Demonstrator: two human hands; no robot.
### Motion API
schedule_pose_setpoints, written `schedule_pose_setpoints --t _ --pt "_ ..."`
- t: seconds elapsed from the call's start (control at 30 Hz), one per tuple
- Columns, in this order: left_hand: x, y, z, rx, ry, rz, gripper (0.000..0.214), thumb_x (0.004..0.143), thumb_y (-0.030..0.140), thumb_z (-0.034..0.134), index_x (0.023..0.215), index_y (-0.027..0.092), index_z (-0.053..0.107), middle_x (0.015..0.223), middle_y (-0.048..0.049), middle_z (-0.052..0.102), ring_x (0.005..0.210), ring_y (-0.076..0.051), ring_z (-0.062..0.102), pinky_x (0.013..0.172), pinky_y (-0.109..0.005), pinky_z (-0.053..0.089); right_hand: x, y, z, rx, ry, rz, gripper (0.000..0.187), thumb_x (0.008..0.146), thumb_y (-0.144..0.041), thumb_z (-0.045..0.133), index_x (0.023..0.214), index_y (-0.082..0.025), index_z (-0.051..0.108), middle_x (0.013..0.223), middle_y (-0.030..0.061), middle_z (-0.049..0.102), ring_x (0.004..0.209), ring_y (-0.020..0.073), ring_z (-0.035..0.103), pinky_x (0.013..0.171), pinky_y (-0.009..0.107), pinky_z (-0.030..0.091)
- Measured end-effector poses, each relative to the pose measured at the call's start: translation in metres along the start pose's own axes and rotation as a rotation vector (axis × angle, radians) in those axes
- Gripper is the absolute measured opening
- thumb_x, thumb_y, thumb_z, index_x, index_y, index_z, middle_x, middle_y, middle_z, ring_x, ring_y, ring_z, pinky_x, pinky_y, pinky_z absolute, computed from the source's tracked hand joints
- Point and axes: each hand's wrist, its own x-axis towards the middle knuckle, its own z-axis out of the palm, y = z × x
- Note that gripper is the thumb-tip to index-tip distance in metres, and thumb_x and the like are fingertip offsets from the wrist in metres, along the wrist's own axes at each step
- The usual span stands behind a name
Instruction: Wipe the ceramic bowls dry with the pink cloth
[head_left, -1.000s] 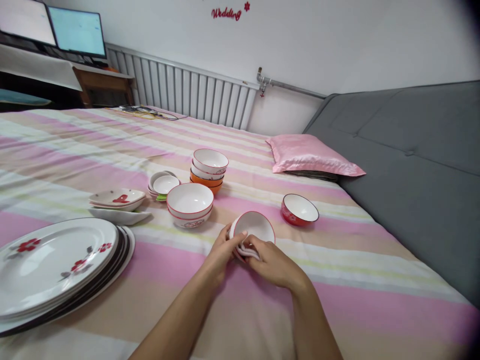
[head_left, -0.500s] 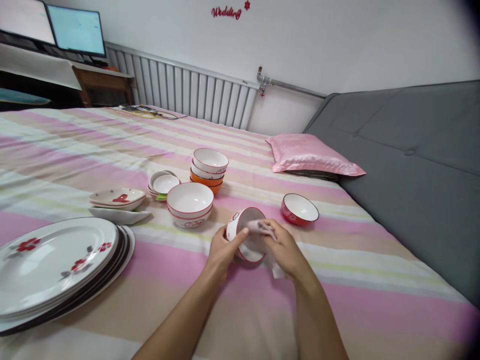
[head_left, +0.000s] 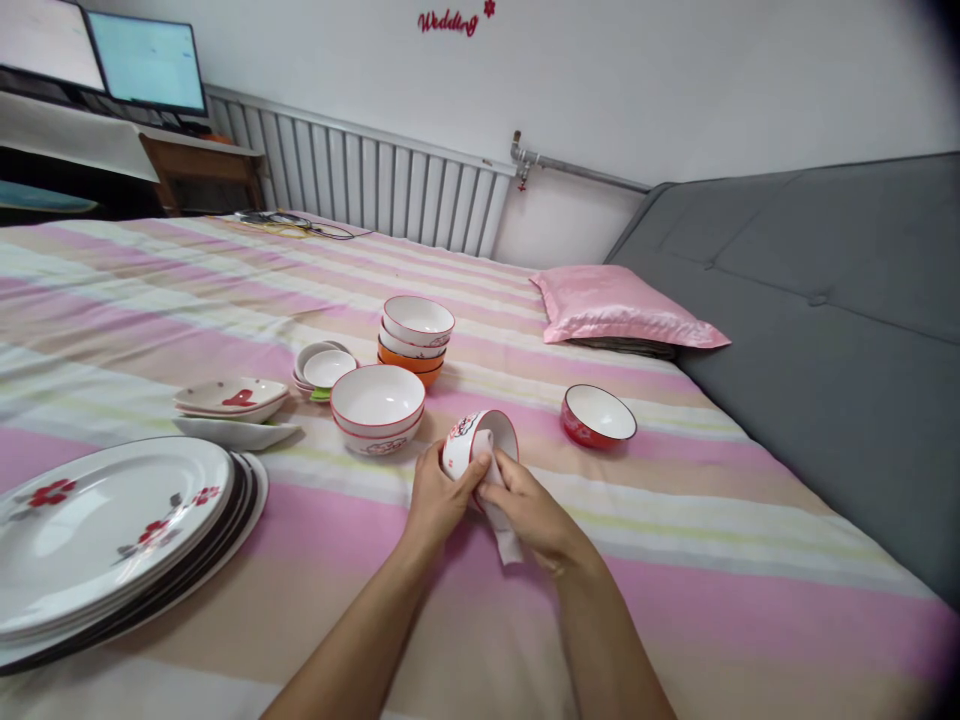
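A white bowl [head_left: 459,440] with a red rim and a printed flower pattern is tipped on its side, its mouth turned to the right. My left hand [head_left: 441,495] grips it from the left, thumb near the rim. Pinched in my right hand [head_left: 534,510] is a pale cloth [head_left: 501,515], folded over the near rim, with one end hanging down. Just left of my hands sit two nested white bowls [head_left: 379,405] with red rims. A red bowl [head_left: 598,418] with a white inside stands alone to the right.
Behind the nested bowls rises a stack of white and orange bowls [head_left: 414,345]. Small dishes [head_left: 328,368], leaf-shaped dishes [head_left: 232,400] and a pile of large plates [head_left: 112,530] lie leftward on the striped bedsheet [head_left: 720,620]. A pink pillow [head_left: 622,305] rests by the grey headboard [head_left: 810,300].
My right hand and the cloth have moved left, from inside the bowl to its near rim. The bowl has turned, showing more of its patterned outside.
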Motion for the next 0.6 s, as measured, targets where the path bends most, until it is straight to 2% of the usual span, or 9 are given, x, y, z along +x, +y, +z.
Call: schedule_pose_setpoints --t 0.07,0.13,0.2,0.37,0.6 --pt "0.002 -0.002 -0.001 0.134 0.010 0.093 0.051 0.065 0.050 0.073 0.098 0.010 0.066 0.094 -0.0127 0.067 0.085 -0.025 0.061 0.076 -0.032 0.044 -0.004 -0.002 -0.003 -0.087 -0.055 -0.023 0.049 0.080 -0.016 0.047 0.129 -0.024 0.050 0.116 0.0027 0.063 0.107 0.0176 0.058 0.097 0.032 0.043" --pt "0.003 -0.005 -0.001 0.172 0.014 0.128 0.053 0.067 0.053 0.071 0.098 0.010 0.065 0.092 -0.0125 0.068 0.082 -0.025 0.061 0.073 -0.032 0.044 -0.005 -0.001 -0.007 -0.195 -0.087 -0.067 0.052 0.080 -0.013 0.044 0.131 -0.026 0.048 0.120 0.0012 0.061 0.111 0.0171 0.055 0.101 0.033 0.039" --pt "0.002 -0.006 -0.002 0.144 0.016 0.127 0.053 0.067 0.054 0.071 0.097 0.011 0.066 0.091 -0.0119 0.068 0.082 -0.024 0.061 0.072 -0.031 0.045 -0.005 0.001 -0.011 -0.310 -0.121 -0.094 0.055 0.079 -0.011 0.042 0.131 -0.027 0.048 0.122 0.0010 0.060 0.111 0.0178 0.054 0.102 0.035 0.038" --pt "0.000 -0.005 -0.002 0.124 0.010 0.092 0.055 0.068 0.055 0.070 0.099 0.010 0.064 0.093 -0.0132 0.067 0.083 -0.025 0.061 0.071 -0.031 0.046 -0.004 0.006 -0.012 -0.568 -0.178 -0.072 0.054 0.076 -0.008 0.039 0.127 -0.022 0.049 0.116 0.0062 0.064 0.104 0.0232 0.058 0.092 0.039 0.043" --pt "0.000 -0.002 -0.001 0.073 0.022 0.072 0.053 0.062 0.052 0.075 0.095 0.011 0.064 0.093 -0.0127 0.068 0.085 -0.026 0.061 0.074 -0.032 0.045 -0.006 0.009 -0.007 -0.785 -0.138 -0.069 0.049 0.074 -0.004 0.039 0.117 -0.021 0.054 0.112 0.0085 0.066 0.107 0.0250 0.058 0.088 0.035 0.042"
